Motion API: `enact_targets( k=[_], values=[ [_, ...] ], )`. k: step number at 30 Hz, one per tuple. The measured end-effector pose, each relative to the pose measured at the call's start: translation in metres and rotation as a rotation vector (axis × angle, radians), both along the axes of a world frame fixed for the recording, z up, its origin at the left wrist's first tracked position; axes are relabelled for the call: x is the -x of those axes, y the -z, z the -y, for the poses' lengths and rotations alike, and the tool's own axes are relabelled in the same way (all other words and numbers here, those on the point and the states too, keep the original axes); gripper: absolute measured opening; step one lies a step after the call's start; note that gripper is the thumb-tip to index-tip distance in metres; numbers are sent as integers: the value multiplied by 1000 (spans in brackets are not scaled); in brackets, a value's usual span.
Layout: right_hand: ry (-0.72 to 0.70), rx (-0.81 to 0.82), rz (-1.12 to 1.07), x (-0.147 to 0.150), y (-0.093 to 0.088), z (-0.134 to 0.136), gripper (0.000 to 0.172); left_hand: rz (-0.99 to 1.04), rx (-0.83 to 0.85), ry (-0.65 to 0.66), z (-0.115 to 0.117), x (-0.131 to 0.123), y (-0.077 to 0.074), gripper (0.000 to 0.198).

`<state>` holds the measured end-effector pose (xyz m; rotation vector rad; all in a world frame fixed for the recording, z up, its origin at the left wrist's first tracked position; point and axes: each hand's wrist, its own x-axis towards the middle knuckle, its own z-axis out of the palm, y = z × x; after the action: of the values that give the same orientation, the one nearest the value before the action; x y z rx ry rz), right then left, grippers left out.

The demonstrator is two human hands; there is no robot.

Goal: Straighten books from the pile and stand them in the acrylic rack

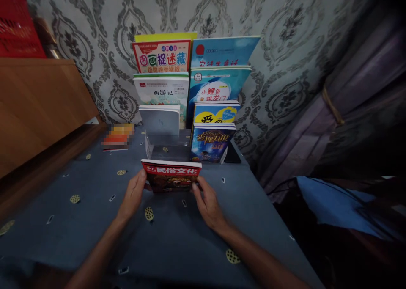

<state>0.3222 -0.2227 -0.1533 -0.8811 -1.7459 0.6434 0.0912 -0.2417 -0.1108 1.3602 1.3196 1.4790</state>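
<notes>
1. Left hand (pixel 135 192) and right hand (pixel 207 203) are reaching forward, fingers gripping opposite sides of the red book (pixel 173 178).
2. Over the counter (pixel 101 221), its cover is facing the person, top edge running sideways; foreshortening is obscuring its long axis.
3. The clear rack (pixel 169 152) is standing beyond.

Quantities: left hand (pixel 133 192), one; right hand (pixel 207 200), one; held book (pixel 173 180), one; clear rack (pixel 168 153), one; foremost racked books (pixel 212 143), seven: left column three, right column four. Rearward books (pixel 166 37): count not determinable. Surface (pixel 95 213), one; blurred orange item (pixel 119 134), one; cabinet (pixel 41 96), one; curtain (pixel 317 119), one.
</notes>
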Motion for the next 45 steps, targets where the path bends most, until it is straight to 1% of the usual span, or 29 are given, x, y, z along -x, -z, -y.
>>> enact_targets(
  k=[3,7,13,20,23,29,33,35,38,41,43,45],
  values=[
    [9,-18,-10,1,0,0,29,-26,38,-20,2,-3,-2,63],
    [14,-82,-24,4,-2,0,27,-46,67,-17,4,-6,-5,66],
    [14,-162,-26,9,-9,-5,28,-45,37,-77,2,-5,-8,69],
    [2,-201,-30,22,-19,-21,28,-72,-36,-129,-13,2,-24,73],
    [6,-216,-30,28,-23,-29,29,-62,-55,-148,-21,5,-26,75],
    [20,-197,-48,40,-20,-44,28,-58,-27,-169,-39,15,-23,82],
    [21,-189,-61,50,-17,-56,27,-81,-69,-183,-54,21,-23,84],
    [27,-175,-61,54,-11,-62,27,-77,-46,-185,-61,24,-20,87],
    [26,-154,-54,58,0,-68,28,-57,8,-180,-66,26,-11,91],
    [29,-146,-44,59,7,-71,30,-65,5,-179,-68,27,-4,92],
    [35,-148,-44,58,5,-73,30,-76,-13,-187,-70,27,-5,92],
    [32,-154,-49,58,-1,-75,29,-84,-46,-198,-74,26,-12,92]
  ],
)
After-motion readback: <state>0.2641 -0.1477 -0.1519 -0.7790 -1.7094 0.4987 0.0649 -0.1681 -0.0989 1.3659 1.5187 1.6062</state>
